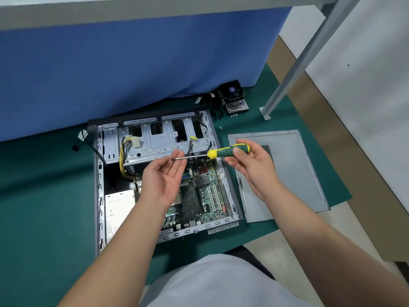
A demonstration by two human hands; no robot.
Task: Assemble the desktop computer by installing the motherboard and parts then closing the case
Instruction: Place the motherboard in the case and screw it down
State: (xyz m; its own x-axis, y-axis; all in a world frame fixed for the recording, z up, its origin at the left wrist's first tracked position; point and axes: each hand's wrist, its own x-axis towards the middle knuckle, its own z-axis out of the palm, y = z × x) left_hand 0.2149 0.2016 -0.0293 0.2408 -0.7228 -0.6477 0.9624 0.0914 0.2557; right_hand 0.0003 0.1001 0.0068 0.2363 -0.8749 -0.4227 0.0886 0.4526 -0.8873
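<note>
An open grey computer case [98,196] lies flat on a green mat, with the green motherboard [205,196] seated inside it. A power supply [118,209] sits at the case's near left, its yellow and black cables running up beside the drive cage [155,138]. My right hand [250,165] grips the green and yellow handle of a screwdriver [221,152], held level above the case. My left hand [166,178] is palm up with fingers straight, and the screwdriver tip sits at its fingertips. I cannot tell whether a screw is on the tip.
The grey side panel [287,169] lies on the mat right of the case. A CPU cooler with fan [233,98] stands behind, with small screws [234,115] beside it. A blue cloth [132,63] hangs at the back, and a metal table leg [294,69] rises at right.
</note>
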